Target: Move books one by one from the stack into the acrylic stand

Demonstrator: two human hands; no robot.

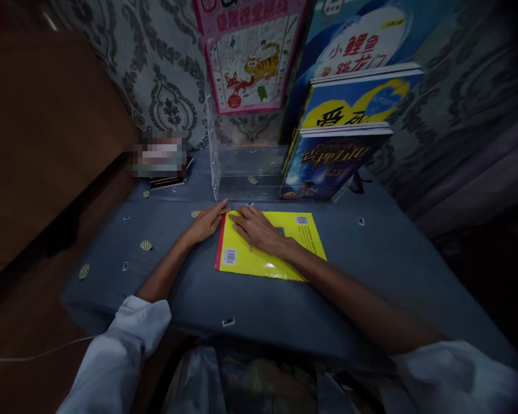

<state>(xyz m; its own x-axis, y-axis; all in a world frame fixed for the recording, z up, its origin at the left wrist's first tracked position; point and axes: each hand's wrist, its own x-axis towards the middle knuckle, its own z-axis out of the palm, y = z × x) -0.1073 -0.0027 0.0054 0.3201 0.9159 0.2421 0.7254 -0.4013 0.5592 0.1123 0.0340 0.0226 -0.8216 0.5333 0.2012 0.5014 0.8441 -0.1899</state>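
Note:
A yellow book [274, 267] with a red spine edge lies flat on the grey cloth, a barcode at its lower left corner and a QR code at its upper right. Across its upper left part rests my right hand [259, 230], palm down with the fingers stretched out. My left hand [205, 224] is at the book's upper left corner, fingers extended, the tips at or beside the spine edge. Neither hand grasps anything. Part of the cover is hidden under my right hand and forearm.
Behind the book stands a clear acrylic rack [250, 172] with a pink-framed book [254, 63] and several blue books [332, 164] on its right side. A small stack [168, 181] of books, partly blurred, sits at the back left. A brown wooden panel [43, 126] borders the left.

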